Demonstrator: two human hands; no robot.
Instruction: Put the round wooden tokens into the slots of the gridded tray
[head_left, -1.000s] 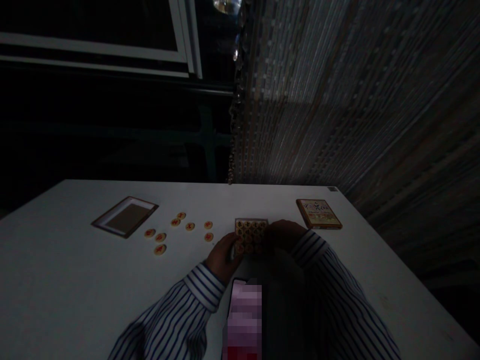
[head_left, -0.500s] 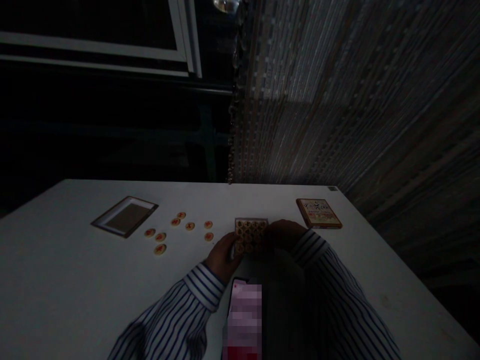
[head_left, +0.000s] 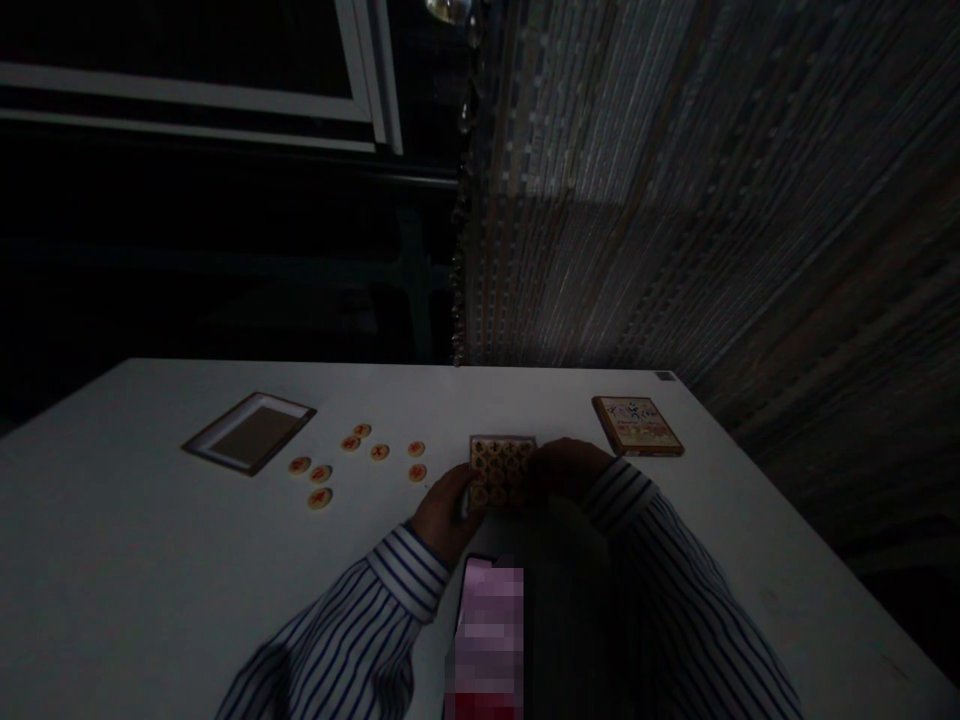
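A small box [head_left: 504, 439] stands low over the white table, filled with rows of round Chinese chess pieces [head_left: 496, 465]. My left hand [head_left: 448, 515] grips its left side, thumb near the front corner. On the opposite side my right hand [head_left: 568, 466] is closed round the box's right edge; its fingertips are lost in shadow. Left of the box lie several loose chess pieces [head_left: 380, 452] with red characters, face up and scattered. Striped shirt cuffs cover both wrists.
An open lid or tray [head_left: 249, 469] lies at the far left of the table [head_left: 187, 580]. A flat printed box [head_left: 640, 428] rests at the right. A phone [head_left: 480, 640] with a blurred-out screen is in front of me. A bead curtain [head_left: 585, 200] hangs behind.
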